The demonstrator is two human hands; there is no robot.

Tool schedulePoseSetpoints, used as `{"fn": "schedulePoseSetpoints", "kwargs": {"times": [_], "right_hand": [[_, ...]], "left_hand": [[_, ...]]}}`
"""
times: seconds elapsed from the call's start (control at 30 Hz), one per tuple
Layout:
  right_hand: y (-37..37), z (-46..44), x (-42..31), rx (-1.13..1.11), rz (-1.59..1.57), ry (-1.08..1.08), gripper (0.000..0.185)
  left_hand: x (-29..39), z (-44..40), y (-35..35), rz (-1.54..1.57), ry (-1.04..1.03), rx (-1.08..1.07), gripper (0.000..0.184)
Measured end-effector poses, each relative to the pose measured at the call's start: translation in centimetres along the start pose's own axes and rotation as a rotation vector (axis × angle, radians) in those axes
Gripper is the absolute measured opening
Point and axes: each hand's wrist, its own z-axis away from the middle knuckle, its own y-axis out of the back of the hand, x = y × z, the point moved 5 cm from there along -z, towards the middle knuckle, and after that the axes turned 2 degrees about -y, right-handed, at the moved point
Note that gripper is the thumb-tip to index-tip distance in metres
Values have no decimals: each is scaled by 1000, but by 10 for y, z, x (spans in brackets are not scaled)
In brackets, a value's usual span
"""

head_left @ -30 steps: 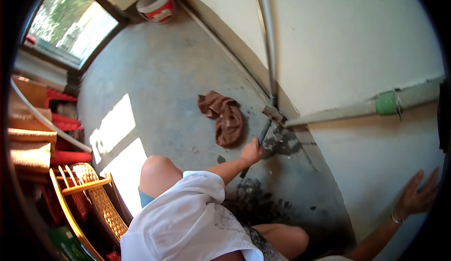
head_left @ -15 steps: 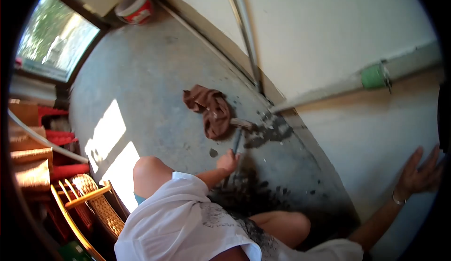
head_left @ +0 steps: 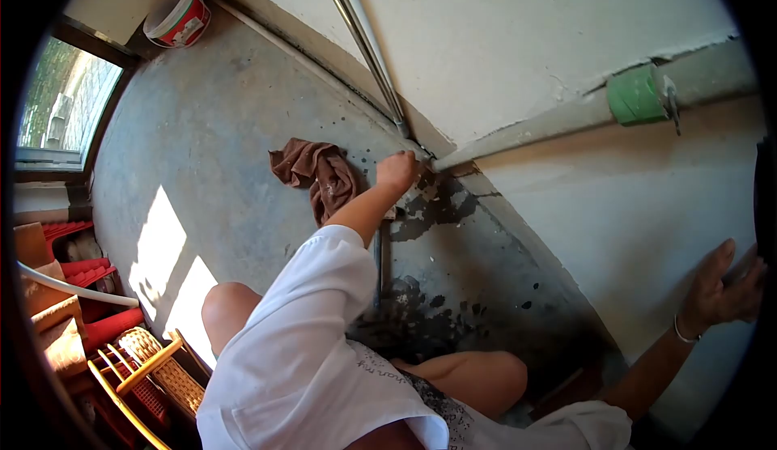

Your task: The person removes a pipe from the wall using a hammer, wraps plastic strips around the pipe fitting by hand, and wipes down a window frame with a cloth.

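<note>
My left hand (head_left: pixel 397 171) is closed, knuckles up, beside the foot of the metal pipe (head_left: pixel 364 41) at the wall corner; whatever its fingers hold is hidden. A hammer (head_left: pixel 378 265) lies on the floor below my left forearm, its head partly covered by the arm. Just left of that forearm is a crumpled brown cloth (head_left: pixel 316 171). My right hand (head_left: pixel 717 285), with a bracelet at the wrist, has its fingers spread against the wall at the far right.
Dark wet patches (head_left: pixel 441 215) and broken bits mark the floor. A pipe with a green band (head_left: pixel 635 96) runs along the wall. A red and white bucket (head_left: pixel 180 17) stands at the back left, a wicker chair (head_left: pixel 166 369) at lower left, near red stools (head_left: pixel 87 272).
My left hand has let go of the hammer, now lying on the floor, and has reached up to the corner by the pipe. The view has shifted; my right hand stays at the wall.
</note>
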Motion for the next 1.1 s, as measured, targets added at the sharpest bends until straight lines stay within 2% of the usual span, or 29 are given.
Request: {"fn": "schedulePoseSetpoints", "kwargs": {"times": [0.03, 0.1, 0.17, 0.27, 0.3, 0.47, 0.6, 0.67, 0.77, 0.87, 0.93, 1.0, 1.07, 1.1], "right_hand": [[-3, 9, 6, -48, -38, -24, 33], [-15, 43, 25, -182, -199, -137, 32], [-36, 91, 44, -337, -422, -274, 33], [-54, 140, 63, -489, -583, -398, 34], [-55, 145, 64, -482, -582, -401, 34], [-55, 161, 60, -634, -211, -63, 34], [-44, 137, 50, -614, -148, -44, 32], [-33, 105, 44, -441, -339, -192, 28], [-27, 81, 33, -369, -309, -197, 26], [-15, 66, 32, -290, -251, -186, 25], [-10, 59, 20, -314, -257, -213, 27], [-2, 39, 11, -372, -231, -221, 28], [9, 7, -4, -53, 1, -160, 40], [9, 10, 7, -73, 10, -143, 40]], "left_hand": [[0, -10, -3, -23, 75, -103, 24], [5, -12, -5, 63, -63, -221, 25], [2, -17, -15, -8, -40, -137, 27], [2, -22, -14, -15, -80, -156, 25], [3, -24, -14, -32, -117, -135, 24], [9, -28, -13, -75, -169, -116, 22], [20, -28, -12, -138, -259, -124, 23], [21, -28, -13, -161, -280, -147, 23], [21, -27, -5, -165, -345, -131, 23], [23, -23, -11, -106, -256, -115, 25], [21, -19, -13, -115, -139, -153, 31], [22, -20, -11, -151, -148, -187, 33], [22, -21, -1, -233, -202, -175, 29], [19, -24, -4, -225, -214, -207, 28]]}}
